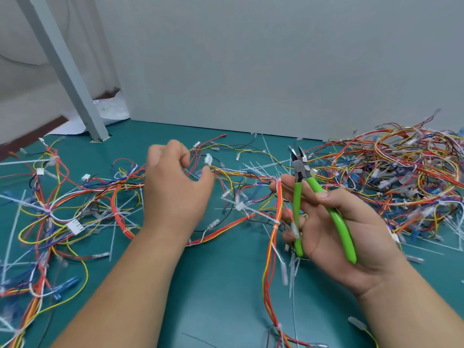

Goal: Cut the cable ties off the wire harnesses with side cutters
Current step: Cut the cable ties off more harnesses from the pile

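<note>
Side cutters (339,222): green-handled, gripped in the right hand (351,242), blades parted and pointing away from the person.

Wire harness (246,175): red, orange and yellow bundle, stretched between both hands just left of the side cutters, then bending down toward the person alongside them. White cable tie (278,181) around the bundle at the bend, just left of the cutter pivot and touching the right index fingertip. Blades apart from the tie, beyond it.

Right hand: palm up, forearm entering from the lower right. Thumb pressed on one handle; other handle laid across the fingers, with the lower fingers curled round it. Firmly grasping the side cutters.

Left hand (173,187): well left of the side cutters, back of the hand toward the camera, forearm entering from the bottom edge. Fingers curled, thumb and forefinger pinching the harness end beside a white connector (208,159). Slightly motion-blurred, so exact finger contact hard to confirm.

Surroundings: dense harness pile (401,172) right of the side cutters; loose harnesses (50,209) far left of them; cut tie strips (258,167) scattered just left of the cutter head, all on a teal mat (226,285).
</note>
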The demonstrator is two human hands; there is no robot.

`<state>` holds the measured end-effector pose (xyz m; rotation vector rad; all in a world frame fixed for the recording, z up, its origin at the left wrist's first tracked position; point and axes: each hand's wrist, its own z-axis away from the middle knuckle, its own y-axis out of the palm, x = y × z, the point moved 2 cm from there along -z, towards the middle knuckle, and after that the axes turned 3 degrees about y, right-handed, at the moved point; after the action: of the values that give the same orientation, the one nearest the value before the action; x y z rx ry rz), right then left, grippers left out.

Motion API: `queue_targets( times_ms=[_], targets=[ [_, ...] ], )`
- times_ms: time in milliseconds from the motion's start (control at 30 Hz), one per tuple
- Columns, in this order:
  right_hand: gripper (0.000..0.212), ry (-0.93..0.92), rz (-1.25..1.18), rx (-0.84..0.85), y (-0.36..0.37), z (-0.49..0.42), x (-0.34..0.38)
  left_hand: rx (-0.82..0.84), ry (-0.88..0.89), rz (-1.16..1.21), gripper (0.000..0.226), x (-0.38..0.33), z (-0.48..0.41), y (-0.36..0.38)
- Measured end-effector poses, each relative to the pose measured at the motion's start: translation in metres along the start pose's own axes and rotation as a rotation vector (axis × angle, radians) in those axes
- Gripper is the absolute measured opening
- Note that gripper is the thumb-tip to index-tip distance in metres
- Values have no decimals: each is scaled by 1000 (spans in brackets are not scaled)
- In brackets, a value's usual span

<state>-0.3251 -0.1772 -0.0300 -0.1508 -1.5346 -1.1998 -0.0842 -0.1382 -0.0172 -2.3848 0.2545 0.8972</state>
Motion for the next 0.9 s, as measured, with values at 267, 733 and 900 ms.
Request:
queue_targets(
  times_ms=[267, 733, 900],
  targets=[
    [54, -28, 72, 3, 4, -2, -7, 549, -91, 414, 46, -37, 35, 33],
    [29, -423, 862, -411, 13, 7, 0, 433, -328, 567, 14, -32, 35, 37],
    [32, -561, 1212, -447, 19, 12, 1, 316, -205, 446, 10, -24, 31, 36]
  ],
)
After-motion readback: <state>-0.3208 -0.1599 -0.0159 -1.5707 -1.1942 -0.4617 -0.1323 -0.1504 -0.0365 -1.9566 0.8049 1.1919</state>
